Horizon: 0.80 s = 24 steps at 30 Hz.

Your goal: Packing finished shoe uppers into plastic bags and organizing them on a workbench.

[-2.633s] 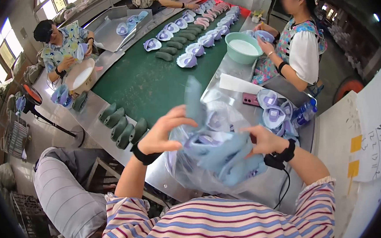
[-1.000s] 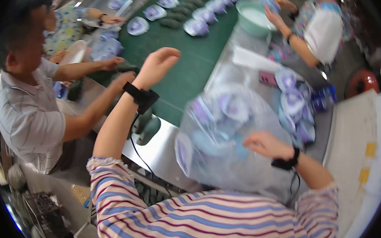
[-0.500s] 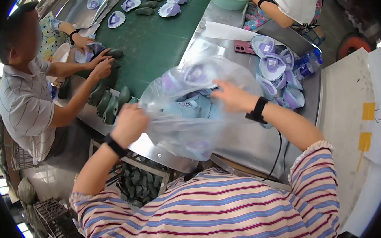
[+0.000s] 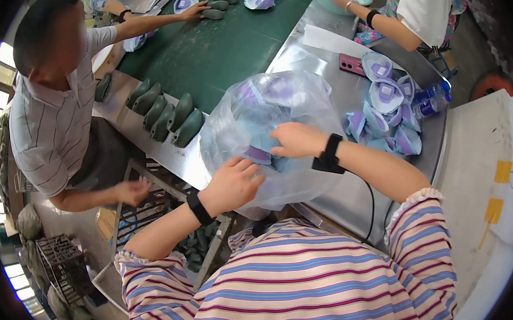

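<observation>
Clear plastic bag (image 4: 278, 129): purple and blue contents. Beside the bag: dark green shoe lasts (image 4: 167, 113), green belt (image 4: 218, 44).

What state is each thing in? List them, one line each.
clear plastic bag: full of purple pieces, bulging, resting on the steel table.
left hand: pressed on the bag's near side.
right hand: pressed on the bag's top.
dark green shoe lasts: lying in a row at the belt's edge.
loose purple pieces: heaped beside the bag.
water bottle: lying on its side.
pink phone: flat on the table.
</observation>
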Tool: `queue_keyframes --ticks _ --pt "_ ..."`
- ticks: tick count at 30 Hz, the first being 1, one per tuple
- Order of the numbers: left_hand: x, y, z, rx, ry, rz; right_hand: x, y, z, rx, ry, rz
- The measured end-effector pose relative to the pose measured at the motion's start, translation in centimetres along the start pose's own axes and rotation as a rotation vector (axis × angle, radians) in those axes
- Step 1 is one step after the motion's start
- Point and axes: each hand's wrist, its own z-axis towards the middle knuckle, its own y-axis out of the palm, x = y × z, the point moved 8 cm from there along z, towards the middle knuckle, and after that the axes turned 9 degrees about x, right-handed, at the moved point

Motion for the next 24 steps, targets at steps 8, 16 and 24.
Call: queue_keyframes --ticks 8,16,24 --pt "-11.3 0.5 -9.5 -0.31 -0.679 0.48 -5.8 -0.6 2.8 0.379 -0.04 -0.579" --pt "-9.2 6.6 -10.5 -0.304 -0.869 0.043 -1.7 -1.1 6.3 0.478 -0.068 -0.302" --pt "-9.0 8.8 -7.5 -0.024 -1.035 -0.109 -1.5 -8.4 -3.6 0.454 0.01 0.235"
